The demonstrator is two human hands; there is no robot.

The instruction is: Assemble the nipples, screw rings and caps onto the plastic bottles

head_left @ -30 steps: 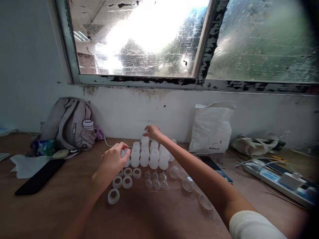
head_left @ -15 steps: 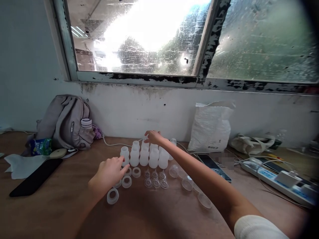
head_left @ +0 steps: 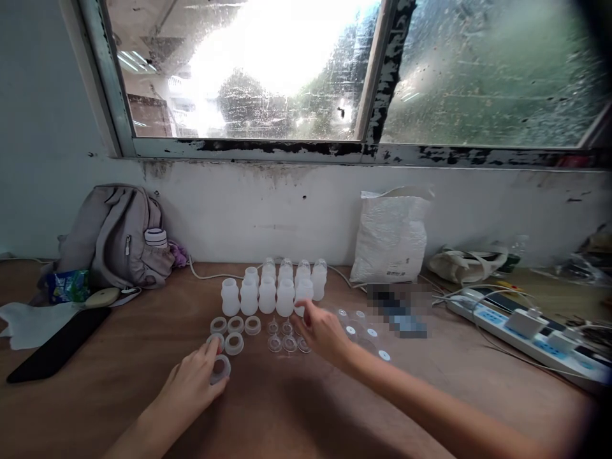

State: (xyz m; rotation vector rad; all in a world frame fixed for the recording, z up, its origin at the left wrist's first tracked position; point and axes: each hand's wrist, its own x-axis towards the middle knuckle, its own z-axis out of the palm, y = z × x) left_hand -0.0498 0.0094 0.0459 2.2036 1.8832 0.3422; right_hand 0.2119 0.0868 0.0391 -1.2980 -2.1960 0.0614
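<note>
My left hand (head_left: 194, 376) is at the lower left, with fingers and thumb closed about a translucent screw ring (head_left: 222, 367). Beside it on the table lie several more such rings (head_left: 234, 343). My right hand (head_left: 327, 331) hovers over the right end of the small clear bottle teats (head_left: 289, 344), fingers apart, with nothing visible in them. Its fingertips are just in front of a frosted baby bottle (head_left: 304, 290) in the front row. Several open-necked bottles (head_left: 230, 298) stand there, and behind them are bottles with clear domed tops (head_left: 320, 271). Clear caps (head_left: 371, 333) lie partly behind my right hand.
A grey backpack (head_left: 119, 236) leans on the wall at left, near a black pouch (head_left: 60, 344). A white plastic bag (head_left: 392, 236) stands at the back right. Further right are a power strip (head_left: 521, 328) with cables and a cloth bag (head_left: 468, 262).
My right hand has come back from the rear bottles to the teats. My left hand has dropped to the nearest ring, which has shifted slightly right. The view has turned a little right.
</note>
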